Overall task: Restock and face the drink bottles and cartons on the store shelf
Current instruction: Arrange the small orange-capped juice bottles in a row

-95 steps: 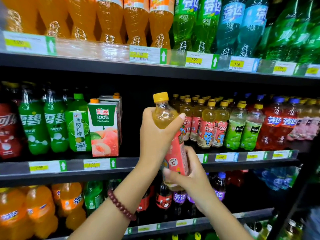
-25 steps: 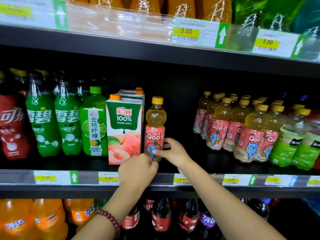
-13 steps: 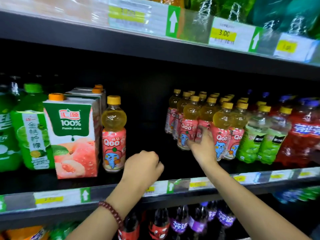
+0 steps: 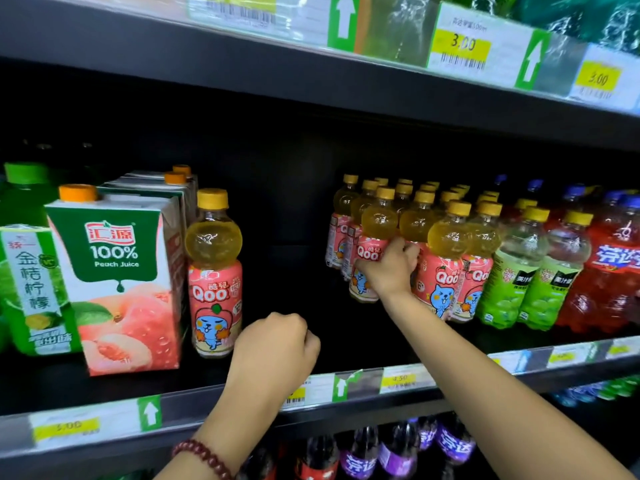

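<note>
On the middle shelf [image 4: 104, 407], seen from the head camera, a single peach drink bottle [image 4: 214, 271] stood upright just beside the peach juice carton [image 4: 121, 282], its label facing out. A dark gap lay between that bottle and the packed group of matching bottles [image 4: 446, 258] farther right. The right hand [image 4: 386, 268] had reached into that group, and its fingers were curled around the label of the front left bottle [image 4: 375, 237], which looked slightly raised or tipped against its neighbours, though the blur made that hard to judge. The left hand [image 4: 273, 351] hovered in front of the shelf edge near the price tags [image 4: 398, 379], fingers curled into a loose fist and holding nothing.

The step in hand appeared to be taking a bottle from the full rows to fill the gap next to the lone one. To do it well, the person would probably need to lift the bottle straight up before drawing it out, since the neighbours stood touching it and could topple. A grip low on the label would likely keep it steady. The bottle should then be set close beside the lone one, upright, label forward and level with the carton's front. The green bottles [image 4: 512, 271] and red bottles [image 4: 609, 268] stood farther right.
</note>
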### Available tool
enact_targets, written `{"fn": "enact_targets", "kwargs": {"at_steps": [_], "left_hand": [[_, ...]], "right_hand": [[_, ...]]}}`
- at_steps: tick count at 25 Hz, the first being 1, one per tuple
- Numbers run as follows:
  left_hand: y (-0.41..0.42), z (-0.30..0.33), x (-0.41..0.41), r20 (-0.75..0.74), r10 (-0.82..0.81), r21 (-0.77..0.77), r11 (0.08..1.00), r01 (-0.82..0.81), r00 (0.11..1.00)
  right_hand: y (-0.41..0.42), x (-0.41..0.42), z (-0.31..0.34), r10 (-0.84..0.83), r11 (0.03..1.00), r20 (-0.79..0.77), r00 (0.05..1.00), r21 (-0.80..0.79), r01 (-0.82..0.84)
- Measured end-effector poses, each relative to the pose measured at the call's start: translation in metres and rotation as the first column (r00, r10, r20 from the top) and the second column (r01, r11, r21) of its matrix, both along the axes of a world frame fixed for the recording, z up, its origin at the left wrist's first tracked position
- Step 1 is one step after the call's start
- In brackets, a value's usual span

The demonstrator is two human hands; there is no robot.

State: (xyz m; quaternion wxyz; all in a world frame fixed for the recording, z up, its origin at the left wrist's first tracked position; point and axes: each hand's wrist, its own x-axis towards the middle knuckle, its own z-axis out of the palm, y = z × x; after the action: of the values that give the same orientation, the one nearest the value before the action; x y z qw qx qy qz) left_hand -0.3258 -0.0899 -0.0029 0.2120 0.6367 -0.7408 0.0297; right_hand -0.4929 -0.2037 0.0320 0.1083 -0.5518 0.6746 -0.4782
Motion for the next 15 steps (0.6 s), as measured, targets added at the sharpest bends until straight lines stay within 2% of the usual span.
{"fn": "enact_targets", "kwargs": {"at_steps": [3, 7, 11, 15], "left_hand": [[0.0, -0.001, 0.0, 0.01, 0.008, -0.004, 1.0, -0.008, 1.0], [0.001, -0.002, 0.0, 0.012, 0.002, 0.0, 1.0, -0.002, 1.0], [0.001, -0.001, 0.002, -0.001, -0.008, 0.022, 1.0, 0.008, 1.0], [0.002, 0.001, 0.002, -0.006, -0.001, 0.021, 1.0, 0.001, 1.0]], "right_hand": [[-0.002, 0.008, -0.006, -0.006, 0.997, 0.059, 0.998, -0.073, 0.011], [-0.009, 0.01, -0.012, 0.038, 0.995, 0.225, 0.974, -0.099, -0.016], [-0.017, 0.007, -0.016, 0.062, 0.998, 0.144, 0.988, -0.033, -0.058], [-0.006, 0.008, -0.013, 0.194, 0.98, 0.331, 0.924, -0.021, -0.198]]}}
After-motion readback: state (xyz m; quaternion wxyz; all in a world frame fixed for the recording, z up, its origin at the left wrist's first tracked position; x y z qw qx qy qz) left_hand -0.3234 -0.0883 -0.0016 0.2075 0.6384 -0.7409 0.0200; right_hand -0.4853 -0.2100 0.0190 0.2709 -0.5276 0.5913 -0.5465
